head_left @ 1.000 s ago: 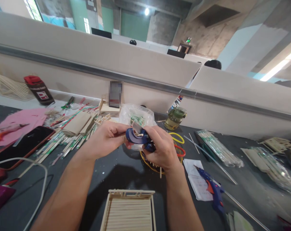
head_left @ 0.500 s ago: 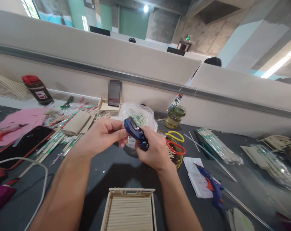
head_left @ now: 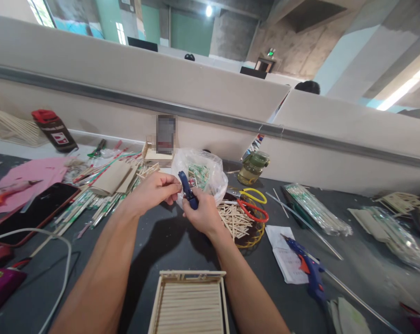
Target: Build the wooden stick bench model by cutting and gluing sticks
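My right hand [head_left: 205,213] is wrapped around a dark blue hand-held cutter [head_left: 188,191], which it holds upright over the near side of a plastic bag. My left hand [head_left: 158,189] is closed in a pinch just left of the cutter's head; whatever lies between its fingertips is too small to make out. The clear plastic bag [head_left: 217,171] stands behind the hands with green-and-white scraps in it. Below them on the desk sits a tray-like frame of wooden sticks [head_left: 191,304].
Right of my hands, a basket [head_left: 254,239] holds short sticks [head_left: 235,220], with red and yellow-handled scissors [head_left: 253,208] on it. A blue glue gun [head_left: 312,273] lies by a paper [head_left: 283,260]. A lidded jar [head_left: 252,169] stands behind. To the left are a phone [head_left: 39,208] and cable [head_left: 67,269].
My right hand has drawn left and slightly down, turning the cutter more upright. More of the bag and the basket of sticks shows. My left hand stays pinched, shifted slightly.
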`<action>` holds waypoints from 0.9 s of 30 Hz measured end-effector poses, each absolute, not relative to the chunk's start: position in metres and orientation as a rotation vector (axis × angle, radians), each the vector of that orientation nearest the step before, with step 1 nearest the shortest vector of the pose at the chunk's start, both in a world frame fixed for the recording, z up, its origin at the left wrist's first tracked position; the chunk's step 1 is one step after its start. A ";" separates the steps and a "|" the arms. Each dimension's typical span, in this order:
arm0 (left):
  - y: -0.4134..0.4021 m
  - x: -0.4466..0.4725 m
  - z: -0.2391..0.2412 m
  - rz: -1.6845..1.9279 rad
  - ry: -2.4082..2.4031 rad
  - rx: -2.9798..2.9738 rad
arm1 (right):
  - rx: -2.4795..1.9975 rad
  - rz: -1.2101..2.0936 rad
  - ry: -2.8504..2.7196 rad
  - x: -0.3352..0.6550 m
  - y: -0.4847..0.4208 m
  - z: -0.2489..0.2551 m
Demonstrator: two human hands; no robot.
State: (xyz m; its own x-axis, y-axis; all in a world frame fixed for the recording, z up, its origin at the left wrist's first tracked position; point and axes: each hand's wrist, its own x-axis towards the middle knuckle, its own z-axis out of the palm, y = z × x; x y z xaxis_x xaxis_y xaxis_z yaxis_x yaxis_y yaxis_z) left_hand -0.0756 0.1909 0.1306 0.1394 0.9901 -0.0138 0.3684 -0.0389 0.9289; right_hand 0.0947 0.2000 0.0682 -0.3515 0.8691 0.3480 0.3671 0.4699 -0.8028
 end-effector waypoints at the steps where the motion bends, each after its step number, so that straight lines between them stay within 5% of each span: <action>1: 0.193 -0.078 0.126 0.889 1.381 1.567 | -1.047 0.788 -1.930 0.092 0.201 0.064; 8: 0.212 -0.084 0.096 0.754 1.490 1.573 | -1.244 0.569 -2.031 0.084 0.207 0.047; 20: 0.219 -0.095 0.083 0.737 1.462 1.770 | -1.276 0.778 -1.993 0.082 0.207 0.048; 27: 0.219 -0.092 0.081 0.777 1.531 1.819 | -1.400 0.545 -2.035 0.080 0.207 0.044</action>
State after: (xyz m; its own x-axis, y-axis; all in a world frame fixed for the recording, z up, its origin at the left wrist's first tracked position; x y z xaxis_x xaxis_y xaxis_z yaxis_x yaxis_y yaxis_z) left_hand -0.0918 0.2195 0.0811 0.1511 0.9877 0.0409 0.6165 -0.1265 0.7771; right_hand 0.0803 0.2069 0.0439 -0.2614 0.9335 0.2453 0.6863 0.3585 -0.6328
